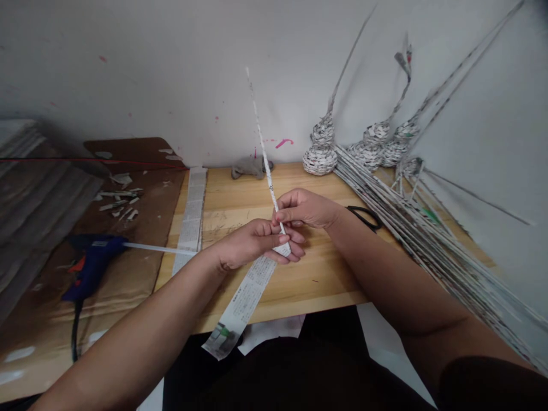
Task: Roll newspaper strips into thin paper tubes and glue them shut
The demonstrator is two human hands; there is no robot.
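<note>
Between my two hands is a strip of newspaper [249,293], partly rolled into a thin paper tube [262,137] that points up and away. My left hand [257,242] pinches the lower end, where the flat strip meets the tube, its thumb on the paper. Just above it, my right hand [303,209] grips the tube between thumb and fingertips. The unrolled part of the strip hangs down over the table's front edge, with a green picture at its end. Left of my hands lies a stack of flat newspaper strips [192,208].
A blue glue gun [95,260] with a long glue stick lies left on cardboard [141,274], near paper scraps [124,200]. A grey cloth [248,167] sits by the wall. At right are woven paper gourd shapes [320,160], a bundle of paper tubes [402,228] and black scissors handles [371,227].
</note>
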